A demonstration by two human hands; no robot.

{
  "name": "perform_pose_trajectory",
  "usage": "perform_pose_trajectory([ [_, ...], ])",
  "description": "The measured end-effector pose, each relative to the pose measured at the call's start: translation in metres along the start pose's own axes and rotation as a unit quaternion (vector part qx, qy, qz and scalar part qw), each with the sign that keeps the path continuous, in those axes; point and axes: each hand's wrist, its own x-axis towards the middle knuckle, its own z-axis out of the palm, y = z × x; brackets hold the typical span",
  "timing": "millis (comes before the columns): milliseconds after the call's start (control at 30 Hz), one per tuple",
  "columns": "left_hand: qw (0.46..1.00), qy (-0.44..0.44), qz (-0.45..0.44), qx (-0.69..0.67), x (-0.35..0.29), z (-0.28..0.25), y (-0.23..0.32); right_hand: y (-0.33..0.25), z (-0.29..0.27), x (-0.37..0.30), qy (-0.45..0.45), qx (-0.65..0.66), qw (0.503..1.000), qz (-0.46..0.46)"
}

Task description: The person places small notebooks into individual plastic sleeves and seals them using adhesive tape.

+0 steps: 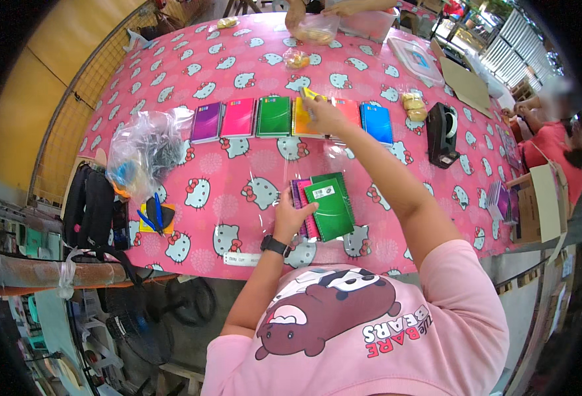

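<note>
My left hand grips a fanned small stack of spiral notebooks, with its thumb on the green notebook. Purple and pink covers show at the stack's left side, and another green one behind. Farther off, my right hand reaches over a row of notebooks and is closed on a yellow notebook, whose corner sticks up past the fingers. In that row lie a purple notebook, a pink notebook, a green notebook, an orange notebook, partly behind my hand, and a blue notebook.
A black tape dispenser stands right of the row. Clear plastic bags, blue-handled pliers and a black bag are on the left. Purple notebooks lie near a cardboard box. Another person's hands handle bags at the far edge.
</note>
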Motion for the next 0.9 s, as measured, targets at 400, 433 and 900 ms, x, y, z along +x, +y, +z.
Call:
perform_pose_trajectory([
  [400, 0.998, 0.002, -0.045, -0.055, 0.005, -0.006, -0.008, -0.014, -0.133, -0.076, -0.34, 0.257, 0.891, -0.158],
  [433, 0.998, -0.003, -0.043, -0.053, 0.004, -0.003, -0.003, -0.032, -0.125, -0.08, -0.419, 0.23, 0.869, -0.13],
  [900, 0.984, 0.028, -0.003, 0.175, -0.009, 0.013, 0.021, 0.067, 0.012, -0.076, 0.167, -0.275, 0.946, 0.023],
])
